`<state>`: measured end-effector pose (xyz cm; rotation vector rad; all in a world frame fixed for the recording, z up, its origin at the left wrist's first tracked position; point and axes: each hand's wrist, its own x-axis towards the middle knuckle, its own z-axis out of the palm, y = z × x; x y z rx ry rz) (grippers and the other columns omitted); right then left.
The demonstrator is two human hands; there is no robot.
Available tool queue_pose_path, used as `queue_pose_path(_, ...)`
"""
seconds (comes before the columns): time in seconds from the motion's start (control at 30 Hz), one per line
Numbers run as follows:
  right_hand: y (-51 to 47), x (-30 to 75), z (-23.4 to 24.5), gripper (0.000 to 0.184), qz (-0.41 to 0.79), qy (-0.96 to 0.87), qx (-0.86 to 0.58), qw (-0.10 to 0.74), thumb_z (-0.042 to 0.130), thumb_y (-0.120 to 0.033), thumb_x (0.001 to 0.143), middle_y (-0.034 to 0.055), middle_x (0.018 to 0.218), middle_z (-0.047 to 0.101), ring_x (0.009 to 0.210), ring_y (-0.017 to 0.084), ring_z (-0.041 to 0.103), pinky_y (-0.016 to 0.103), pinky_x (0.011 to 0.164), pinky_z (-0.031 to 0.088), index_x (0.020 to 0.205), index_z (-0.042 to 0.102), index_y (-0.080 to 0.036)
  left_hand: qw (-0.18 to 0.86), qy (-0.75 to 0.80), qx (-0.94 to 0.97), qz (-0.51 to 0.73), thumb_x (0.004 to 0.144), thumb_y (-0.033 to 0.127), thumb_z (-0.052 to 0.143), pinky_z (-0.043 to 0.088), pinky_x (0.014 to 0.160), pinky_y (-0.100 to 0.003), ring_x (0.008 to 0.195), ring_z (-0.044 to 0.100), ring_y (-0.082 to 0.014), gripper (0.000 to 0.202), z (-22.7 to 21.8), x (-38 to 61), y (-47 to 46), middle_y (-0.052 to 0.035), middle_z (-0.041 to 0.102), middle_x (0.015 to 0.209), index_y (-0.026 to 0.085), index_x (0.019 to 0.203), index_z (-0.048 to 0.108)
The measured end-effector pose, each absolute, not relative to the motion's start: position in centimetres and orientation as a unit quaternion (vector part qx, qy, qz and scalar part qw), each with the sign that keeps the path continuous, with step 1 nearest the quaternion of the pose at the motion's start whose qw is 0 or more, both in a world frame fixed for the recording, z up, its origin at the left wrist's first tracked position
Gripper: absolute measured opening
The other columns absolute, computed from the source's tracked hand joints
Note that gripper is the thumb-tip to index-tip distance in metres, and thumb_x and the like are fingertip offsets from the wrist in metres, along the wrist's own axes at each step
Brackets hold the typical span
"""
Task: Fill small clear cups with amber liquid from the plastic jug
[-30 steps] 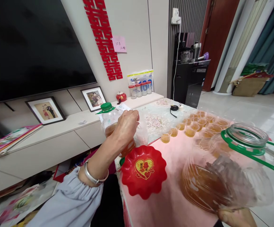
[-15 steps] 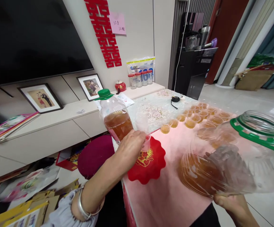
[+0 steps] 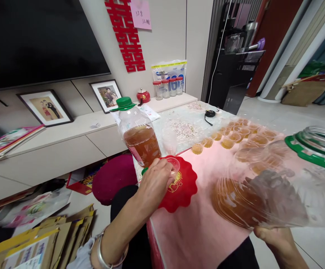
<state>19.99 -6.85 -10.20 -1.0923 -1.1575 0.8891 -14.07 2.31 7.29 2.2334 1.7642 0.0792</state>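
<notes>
My left hand (image 3: 158, 177) is closed around a small clear plastic cup (image 3: 174, 163) over a red scalloped plate (image 3: 189, 190) with gold print. Just behind it stands a stack of clear cups (image 3: 169, 141). To the left is a big clear bottle (image 3: 142, 144) with a green cap, partly full of amber liquid. My right hand (image 3: 274, 239) grips a large clear plastic jug (image 3: 241, 201) from below. The jug lies tilted, its open green-collared mouth toward the right, with amber liquid pooled at its bottom end. Most of my right fingers are hidden behind the jug.
Rows of small cups filled with amber liquid (image 3: 231, 139) stand on the pink-covered table (image 3: 190, 235). Farther back is a black tape measure (image 3: 210, 113). A maroon stool (image 3: 113, 179) and flattened cardboard (image 3: 67, 239) are at the left. Lidded jars (image 3: 169, 87) line the cabinet.
My left hand has drawn the small cup away from the stack, closer over the red plate. The jug in my right hand stays tilted, slightly farther right in view.
</notes>
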Motion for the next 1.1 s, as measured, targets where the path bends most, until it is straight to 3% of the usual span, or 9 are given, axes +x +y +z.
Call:
queue_pose_path(0.13,-7.0,19.8,-10.1,0.106,0.387,-0.492,-0.473,0.620,0.102,-0.070,0.073,0.0075,0.103,0.070,0.092,0.026,0.072,0.026,0.086,0.062,0.153,0.054,-0.019,0.176,0.611,0.764,0.111,0.101,0.027,0.059,0.047,0.115,-0.046,0.127,0.054,-0.0260,0.027,7.6,-12.1,0.3,-0.0084,0.066,0.132,0.018,0.125,0.068)
queue_pose_path(0.23,-7.1,19.8,-10.2,0.088,0.392,-0.489,-0.469,0.622,0.102,-0.067,0.075,0.0084,0.102,0.071,0.098,0.027,0.072,0.025,0.090,0.062,0.139,0.066,-0.019,0.332,0.539,0.752,0.183,0.088,0.035,0.079,0.032,0.136,-0.053,0.150,0.044,-0.0307,0.070,6.1,-9.2,-1.1,-0.0134,0.052,0.158,0.016,0.151,0.053)
queue_pose_path(0.37,-7.1,20.1,-10.7,0.083,0.414,-0.485,-0.463,0.615,0.103,-0.063,0.074,0.0100,0.103,0.072,0.096,0.030,0.073,0.029,0.088,0.064,0.137,0.070,-0.020,0.507,0.447,0.694,0.248,0.054,0.057,0.099,0.030,0.139,-0.055,0.165,0.026,-0.0373,0.147,2.7,-5.4,-1.6,-0.0169,0.026,0.175,0.021,0.171,0.019)
queue_pose_path(0.43,-7.1,20.3,-11.0,0.082,0.426,-0.486,-0.456,0.612,0.101,-0.062,0.077,0.0110,0.110,0.071,0.102,0.031,0.073,0.031,0.090,0.065,0.140,0.069,-0.021,0.557,0.431,0.659,0.265,0.047,0.061,0.101,0.031,0.138,-0.060,0.167,0.022,-0.0413,0.159,1.0,-4.1,-1.2,-0.0172,0.021,0.178,0.027,0.172,0.009)
queue_pose_path(0.53,-6.9,20.6,-11.4,0.069,0.442,-0.499,-0.438,0.603,0.101,-0.060,0.078,0.0130,0.113,0.071,0.108,0.034,0.072,0.035,0.094,0.065,0.127,0.074,-0.019,0.612,0.404,0.618,0.282,0.037,0.057,0.104,0.031,0.136,-0.063,0.166,0.024,-0.0451,0.170,-1.3,-2.7,-0.4,-0.0199,0.022,0.177,0.029,0.172,0.005)
queue_pose_path(0.67,-6.5,20.9,-11.4,0.076,0.460,-0.517,-0.409,0.594,0.101,-0.055,0.079,0.0144,0.120,0.069,0.116,0.038,0.069,0.045,0.099,0.064,0.139,0.069,-0.020,0.641,0.336,0.604,0.334,0.034,0.052,0.106,0.032,0.137,-0.060,0.165,0.027,-0.0412,0.167,-2.7,-1.6,-0.1,-0.0170,0.027,0.175,0.030,0.170,0.013)
queue_pose_path(0.83,-6.3,21.0,-10.6,0.095,0.469,-0.527,-0.397,0.587,0.101,-0.049,0.079,0.0174,0.122,0.068,0.117,0.041,0.068,0.048,0.095,0.066,0.157,0.056,-0.018,0.631,0.299,0.587,0.410,0.041,0.049,0.106,0.038,0.135,-0.059,0.157,0.041,-0.0392,0.143,-1.7,-1.1,-0.5,-0.0148,0.042,0.167,0.027,0.163,0.034)
queue_pose_path(0.97,-6.8,20.5,-8.2,0.101,0.466,-0.518,-0.423,0.579,0.103,-0.054,0.077,0.0188,0.117,0.069,0.111,0.042,0.070,0.048,0.092,0.067,0.156,0.056,-0.013,0.694,0.145,0.542,0.451,0.056,0.048,0.101,0.055,0.122,-0.049,0.136,0.063,-0.0318,0.106,0.4,-0.7,-0.7,-0.0112,0.060,0.152,0.025,0.148,0.055)
queue_pose_path(1.1,-7.6,20.0,-4.8,0.115,0.446,-0.514,-0.465,0.565,0.105,-0.062,0.071,0.0197,0.130,0.064,0.122,0.044,0.065,0.046,0.099,0.065,0.160,0.052,-0.013,0.697,0.128,0.580,0.403,0.072,0.062,0.089,0.059,0.118,-0.040,0.132,0.067,-0.0253,0.091,2.4,-1.3,-1.1,-0.0063,0.069,0.143,0.028,0.149,0.056)
